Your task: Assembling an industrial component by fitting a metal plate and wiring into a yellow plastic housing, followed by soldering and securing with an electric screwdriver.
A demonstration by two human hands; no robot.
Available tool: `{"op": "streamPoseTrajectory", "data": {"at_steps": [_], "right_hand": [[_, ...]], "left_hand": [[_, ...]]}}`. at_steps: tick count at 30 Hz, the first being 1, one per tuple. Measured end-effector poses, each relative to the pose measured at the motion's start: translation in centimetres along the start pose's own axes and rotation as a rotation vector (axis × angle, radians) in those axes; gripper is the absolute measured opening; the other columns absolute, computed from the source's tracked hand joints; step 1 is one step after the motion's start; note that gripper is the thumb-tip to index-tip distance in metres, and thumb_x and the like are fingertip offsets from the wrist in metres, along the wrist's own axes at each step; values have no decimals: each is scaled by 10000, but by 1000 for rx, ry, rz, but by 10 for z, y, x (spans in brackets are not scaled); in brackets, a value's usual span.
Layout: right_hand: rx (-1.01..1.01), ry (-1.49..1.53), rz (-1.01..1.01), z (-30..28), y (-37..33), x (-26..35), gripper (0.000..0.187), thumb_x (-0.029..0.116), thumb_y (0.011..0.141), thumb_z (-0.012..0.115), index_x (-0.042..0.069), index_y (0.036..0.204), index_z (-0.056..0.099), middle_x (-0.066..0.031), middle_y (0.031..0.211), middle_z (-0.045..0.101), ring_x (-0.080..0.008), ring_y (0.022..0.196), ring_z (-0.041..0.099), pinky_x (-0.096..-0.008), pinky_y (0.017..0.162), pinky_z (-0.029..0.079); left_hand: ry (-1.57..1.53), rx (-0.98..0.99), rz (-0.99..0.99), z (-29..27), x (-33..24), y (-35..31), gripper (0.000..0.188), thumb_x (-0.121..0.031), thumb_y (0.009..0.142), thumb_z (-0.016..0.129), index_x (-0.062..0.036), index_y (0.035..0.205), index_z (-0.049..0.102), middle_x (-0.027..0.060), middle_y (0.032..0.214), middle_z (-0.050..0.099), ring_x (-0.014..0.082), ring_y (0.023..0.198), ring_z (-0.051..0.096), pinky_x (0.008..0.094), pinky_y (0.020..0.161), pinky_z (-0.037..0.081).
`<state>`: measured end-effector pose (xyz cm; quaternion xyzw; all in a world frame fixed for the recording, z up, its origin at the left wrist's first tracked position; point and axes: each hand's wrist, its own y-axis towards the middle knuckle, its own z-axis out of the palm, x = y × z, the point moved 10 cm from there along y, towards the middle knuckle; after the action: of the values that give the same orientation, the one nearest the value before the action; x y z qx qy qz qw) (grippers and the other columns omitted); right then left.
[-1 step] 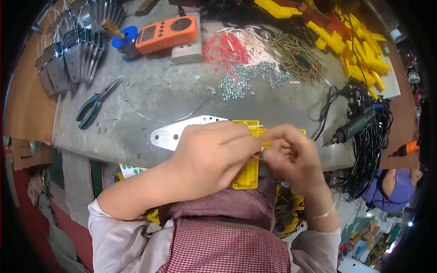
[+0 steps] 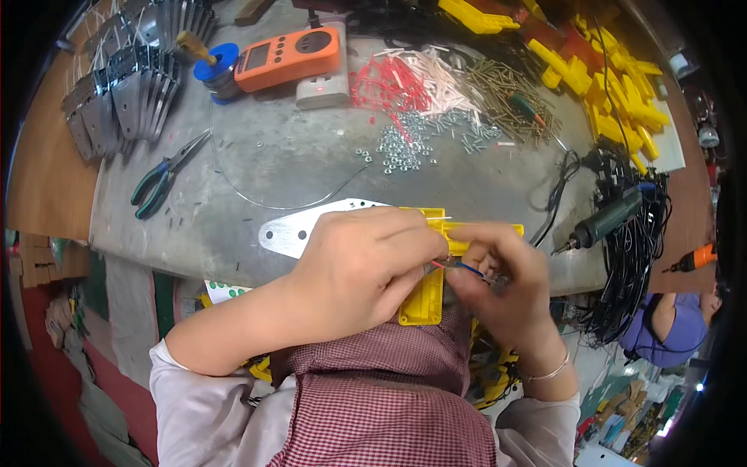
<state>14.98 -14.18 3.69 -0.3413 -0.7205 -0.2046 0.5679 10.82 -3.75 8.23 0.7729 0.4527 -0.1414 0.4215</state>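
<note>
A yellow plastic housing (image 2: 422, 307) lies at the table's front edge, partly over my lap, under both hands. My left hand (image 2: 366, 261) reaches across it, fingers closed in a pinch at a thin red wire (image 2: 439, 265). Just to the right, my right hand (image 2: 506, 280) has its fingers curled and closed around a thin blue wire (image 2: 470, 269), whose end shows between thumb and fingers. Left of the housing, a flat metal plate (image 2: 284, 233) with holes is partly hidden by my left hand. A short white strip (image 2: 438, 218) sits at the housing's upper part.
Pliers (image 2: 167, 175) and a curved solder wire (image 2: 288, 208) lie to the left. Behind are an orange multimeter (image 2: 288, 58), nuts (image 2: 401, 148), red sleeves (image 2: 381, 86) and screws (image 2: 510, 97). A dark green electric screwdriver (image 2: 603, 218) and black cables (image 2: 622, 268) occupy the right.
My right hand's fingers have shifted and turned, and the blue wire has come into sight between them. My left hand stays nearly in place.
</note>
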Motion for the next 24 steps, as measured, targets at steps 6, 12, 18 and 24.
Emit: {"op": "streamPoseTrajectory", "data": {"at_steps": [6,12,18,24], "right_hand": [[-73,7,74,-12,-6,-8,100,72,886,649,4,952,617,-1,707,600,-88,602,591,-245,531,484],[-81,-220,-146,-10,-8,13,121,71,842,695,27,913,609,-38,758,616,-92,673,617,-233,594,497],[-9,-84,-128,-8,-4,6,91,76,887,640,6,917,590,-39,765,616,-95,667,607,-235,590,503],[143,513,376,13,-16,-37,106,95,912,621,-2,936,587,-38,767,611,-91,666,615,-235,582,510]], "left_hand": [[-34,34,23,3,1,1,242,11,602,684,-52,835,658,89,755,625,244,634,611,349,554,484],[-60,3,38,2,2,-2,248,-11,605,692,-52,847,660,77,758,623,246,640,617,346,557,488],[-83,73,65,8,-1,2,237,-12,616,698,-45,847,658,76,784,633,233,620,609,337,549,487],[105,60,164,11,-16,-6,239,-4,620,696,-42,855,669,77,767,634,227,626,615,321,528,483]]}}
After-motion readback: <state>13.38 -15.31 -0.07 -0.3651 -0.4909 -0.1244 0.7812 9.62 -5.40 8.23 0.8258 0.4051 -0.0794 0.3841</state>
